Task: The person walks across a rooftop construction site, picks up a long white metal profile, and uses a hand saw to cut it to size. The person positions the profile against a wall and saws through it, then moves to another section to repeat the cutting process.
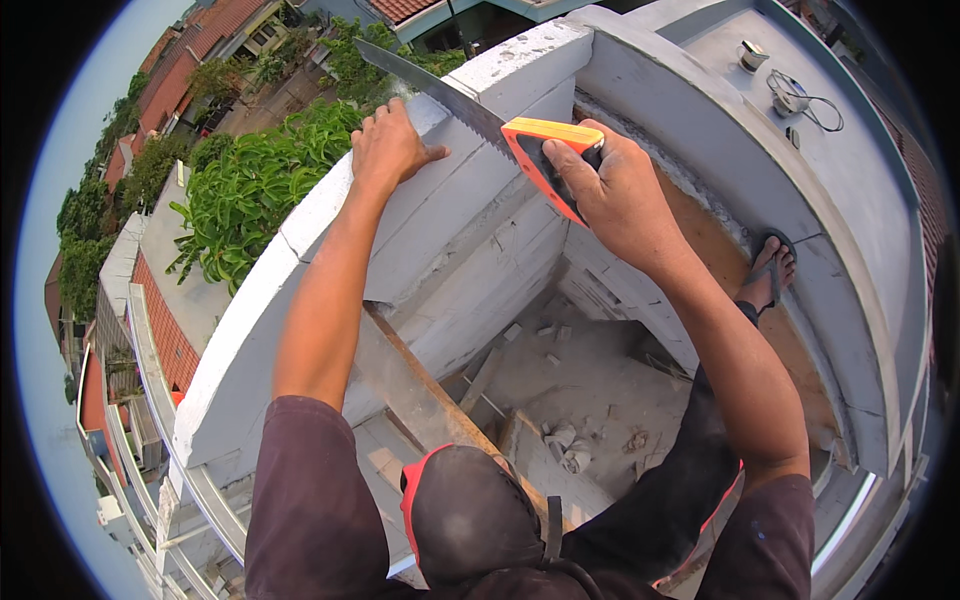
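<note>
My right hand (628, 200) is closed round the orange and black handle of a hand saw (462, 108). Its long toothed blade lies across the top of a white block wall (318, 205), pointing up and to the left. Whether the teeth are sunk into a cut cannot be made out. Close to the blade on its near side, my left hand (388, 150) grips the wall's top edge, fingers bent over the top and thumb on the inner face.
Far below, rubble lies on a dusty floor (600, 370), with a wooden plank (425, 385) spanning the gap. My sandalled foot (772, 270) stands on a ledge at right. A corded tool (790, 98) rests on the grey slab beyond. Leafy branches (265, 180) grow outside the wall.
</note>
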Demonstrator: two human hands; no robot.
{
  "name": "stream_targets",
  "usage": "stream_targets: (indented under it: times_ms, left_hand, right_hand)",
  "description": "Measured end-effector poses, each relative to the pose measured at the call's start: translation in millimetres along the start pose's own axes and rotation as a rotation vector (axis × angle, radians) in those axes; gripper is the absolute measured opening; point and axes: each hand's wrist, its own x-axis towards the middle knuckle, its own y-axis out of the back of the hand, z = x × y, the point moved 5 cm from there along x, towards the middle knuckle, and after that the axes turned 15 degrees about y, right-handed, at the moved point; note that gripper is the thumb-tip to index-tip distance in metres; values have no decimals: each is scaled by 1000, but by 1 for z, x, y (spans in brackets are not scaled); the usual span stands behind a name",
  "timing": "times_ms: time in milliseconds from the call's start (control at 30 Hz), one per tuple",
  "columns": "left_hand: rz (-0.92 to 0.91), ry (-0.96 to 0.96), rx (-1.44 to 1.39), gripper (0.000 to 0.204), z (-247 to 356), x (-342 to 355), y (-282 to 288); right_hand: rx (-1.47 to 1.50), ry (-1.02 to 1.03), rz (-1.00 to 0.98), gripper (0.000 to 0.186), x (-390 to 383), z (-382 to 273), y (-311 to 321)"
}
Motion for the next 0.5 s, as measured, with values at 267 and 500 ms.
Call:
stream_targets:
  times_ms: [267, 500]
  left_hand:
    - [1, 27, 28, 92, -17, -5, -8]
    - [-8, 10, 19, 88, -11, -1, -4]
  right_hand:
    - [33, -112, -49, 25, -112, -25, 44]
    - [69, -147, -54, 36, -23, 8, -8]
